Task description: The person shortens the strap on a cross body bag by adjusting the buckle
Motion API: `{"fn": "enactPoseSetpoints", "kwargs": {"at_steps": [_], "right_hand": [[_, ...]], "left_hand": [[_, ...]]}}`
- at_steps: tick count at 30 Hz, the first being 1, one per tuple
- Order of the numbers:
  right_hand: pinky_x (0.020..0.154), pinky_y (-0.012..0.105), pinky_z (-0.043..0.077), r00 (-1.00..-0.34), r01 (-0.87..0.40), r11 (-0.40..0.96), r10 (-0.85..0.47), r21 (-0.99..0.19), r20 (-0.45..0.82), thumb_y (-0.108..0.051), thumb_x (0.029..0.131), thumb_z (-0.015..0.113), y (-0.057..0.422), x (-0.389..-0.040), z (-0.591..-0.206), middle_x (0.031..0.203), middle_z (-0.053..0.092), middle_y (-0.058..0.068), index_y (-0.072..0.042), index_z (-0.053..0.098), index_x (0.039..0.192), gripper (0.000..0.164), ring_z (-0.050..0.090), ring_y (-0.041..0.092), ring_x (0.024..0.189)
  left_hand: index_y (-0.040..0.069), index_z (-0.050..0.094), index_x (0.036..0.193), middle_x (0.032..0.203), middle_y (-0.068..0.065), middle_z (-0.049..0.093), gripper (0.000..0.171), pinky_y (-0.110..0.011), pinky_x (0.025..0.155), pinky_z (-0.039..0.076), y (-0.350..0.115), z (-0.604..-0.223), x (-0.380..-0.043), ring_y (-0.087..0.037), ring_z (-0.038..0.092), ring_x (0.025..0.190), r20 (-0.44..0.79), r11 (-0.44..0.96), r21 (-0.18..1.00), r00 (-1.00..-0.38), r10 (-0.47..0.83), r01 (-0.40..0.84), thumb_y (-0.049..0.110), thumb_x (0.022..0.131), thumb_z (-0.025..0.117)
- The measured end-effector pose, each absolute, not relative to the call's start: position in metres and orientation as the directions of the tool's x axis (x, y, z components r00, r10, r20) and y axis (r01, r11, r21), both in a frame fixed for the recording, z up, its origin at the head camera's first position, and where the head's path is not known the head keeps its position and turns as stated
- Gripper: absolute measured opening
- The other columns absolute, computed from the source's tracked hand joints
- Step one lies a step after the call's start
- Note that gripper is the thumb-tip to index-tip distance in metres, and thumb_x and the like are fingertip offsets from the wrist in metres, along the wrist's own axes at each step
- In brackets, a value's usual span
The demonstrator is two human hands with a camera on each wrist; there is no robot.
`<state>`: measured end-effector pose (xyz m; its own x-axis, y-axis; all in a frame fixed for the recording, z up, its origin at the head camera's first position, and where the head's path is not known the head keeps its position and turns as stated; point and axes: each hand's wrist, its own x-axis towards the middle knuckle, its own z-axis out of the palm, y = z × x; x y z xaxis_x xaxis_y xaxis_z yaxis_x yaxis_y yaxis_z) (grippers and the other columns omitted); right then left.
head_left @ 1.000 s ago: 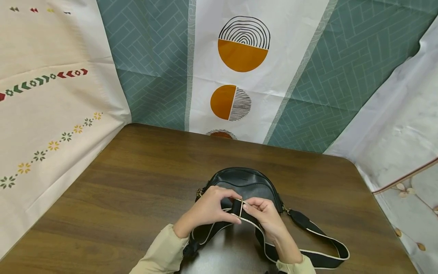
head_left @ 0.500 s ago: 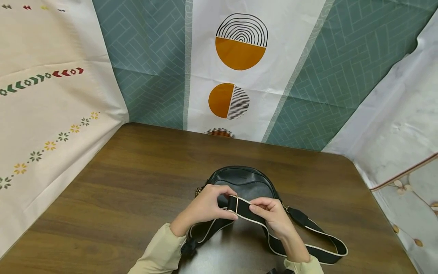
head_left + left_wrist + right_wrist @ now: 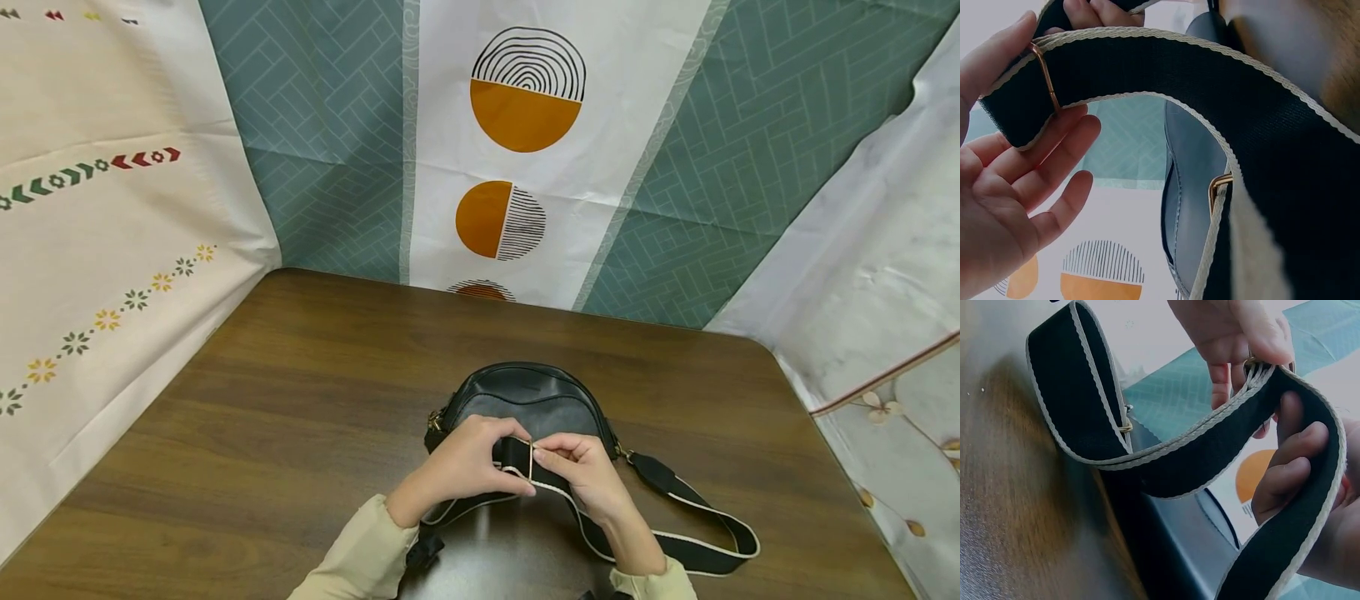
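Observation:
A black half-round handbag (image 3: 528, 400) lies on the table. Its wide black strap (image 3: 551, 481) with cream edging is raised in front of it. My left hand (image 3: 468, 462) grips a fold of the strap at the thin gold slider buckle (image 3: 531, 461), its thumb below and index finger above. Close on the right of the buckle, my right hand (image 3: 585, 475) pinches the strap between thumb and fingers. In the left wrist view the buckle (image 3: 1046, 78) encircles the strap near the folded loop. The right wrist view shows right fingers (image 3: 1291, 475) behind the band.
The strap's right side loops over the brown wooden table (image 3: 315, 392) and joins the bag at a gold clasp (image 3: 622, 454). Another gold clasp (image 3: 435, 419) sits on the bag's left. Patterned cloths (image 3: 330, 150) hang around the table.
The right hand slid rightward along the strap, away from the buckle, and has come back to it. The left hand shifted slightly left, then right again, still holding the strap.

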<state>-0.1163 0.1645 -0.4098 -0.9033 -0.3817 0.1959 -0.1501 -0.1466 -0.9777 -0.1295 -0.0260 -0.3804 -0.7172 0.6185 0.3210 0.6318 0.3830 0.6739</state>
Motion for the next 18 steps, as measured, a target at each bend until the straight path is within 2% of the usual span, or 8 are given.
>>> {"fn": "enactPoseSetpoints", "kwargs": {"at_steps": [5, 8, 14, 18], "right_hand": [[0.068, 0.021, 0.047, -0.888, -0.126, -0.175, -0.419, -0.977, 0.190, 0.005, 0.087, 0.051, 0.168, -0.118, -0.410, 0.082, 0.065, -0.001, -0.014, 0.068, 0.086, 0.025, 0.059, 0.008, 0.077], [0.067, 0.020, 0.047, -0.891, -0.101, -0.151, -0.425, -0.983, 0.158, 0.003, 0.088, 0.050, 0.174, -0.117, -0.410, 0.082, 0.065, -0.001, -0.014, 0.067, 0.087, 0.025, 0.058, 0.008, 0.075], [0.058, 0.016, 0.045, -0.917, -0.067, -0.058, -0.391, -0.996, 0.084, 0.002, 0.088, 0.050, 0.191, -0.114, -0.409, 0.077, 0.064, -0.005, -0.021, 0.069, 0.083, 0.030, 0.053, 0.003, 0.065], [0.059, 0.017, 0.046, -0.912, -0.081, -0.063, -0.399, -0.995, 0.099, 0.002, 0.088, 0.050, 0.196, -0.114, -0.409, 0.079, 0.065, -0.004, -0.020, 0.069, 0.085, 0.029, 0.055, 0.004, 0.067]], "left_hand": [[0.011, 0.064, 0.096, 0.092, 0.003, 0.065, 0.044, -0.019, 0.074, 0.043, -0.028, -0.379, -0.131, -0.006, 0.056, 0.084, 0.344, 0.394, 0.644, -0.708, 0.617, 0.656, 0.035, 0.064, 0.079], [0.010, 0.064, 0.096, 0.092, 0.002, 0.065, 0.043, -0.020, 0.074, 0.044, -0.031, -0.377, -0.132, -0.007, 0.057, 0.085, 0.357, 0.383, 0.654, -0.713, 0.603, 0.652, 0.033, 0.063, 0.080], [0.009, 0.064, 0.095, 0.089, 0.002, 0.065, 0.042, -0.021, 0.068, 0.044, -0.040, -0.374, -0.134, -0.005, 0.054, 0.076, 0.348, 0.380, 0.694, -0.747, 0.566, 0.611, 0.028, 0.062, 0.081], [0.010, 0.064, 0.096, 0.088, 0.003, 0.065, 0.042, -0.020, 0.066, 0.043, -0.042, -0.374, -0.136, -0.005, 0.054, 0.074, 0.342, 0.385, 0.696, -0.751, 0.565, 0.606, 0.029, 0.062, 0.081]]}}
